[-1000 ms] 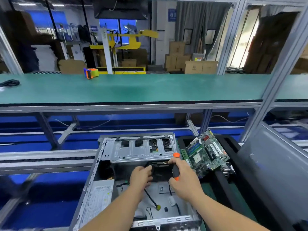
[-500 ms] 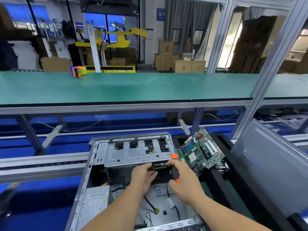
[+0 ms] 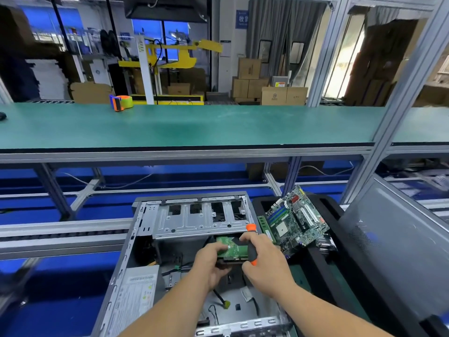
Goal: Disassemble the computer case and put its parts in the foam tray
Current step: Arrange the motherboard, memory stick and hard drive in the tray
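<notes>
Head view, your left hand (image 3: 211, 263) and right hand (image 3: 263, 261) both grasping a green-boarded drive (image 3: 232, 249) inside the open grey metal computer case (image 3: 196, 221), right also clutching a black-and-orange screwdriver (image 3: 251, 246), drive underside hidden, black foam tray (image 3: 323, 268) beside the case, partly cut off.

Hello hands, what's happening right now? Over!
Left hand grips hard drive under drive cage. Right hand holds drive plus screwdriver. Motherboard already in foam tray.

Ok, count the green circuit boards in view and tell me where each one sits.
2. The motherboard leans in the black foam tray right of the case; a smaller board faces up on the drive held by both hands. Others may be hidden.
</notes>
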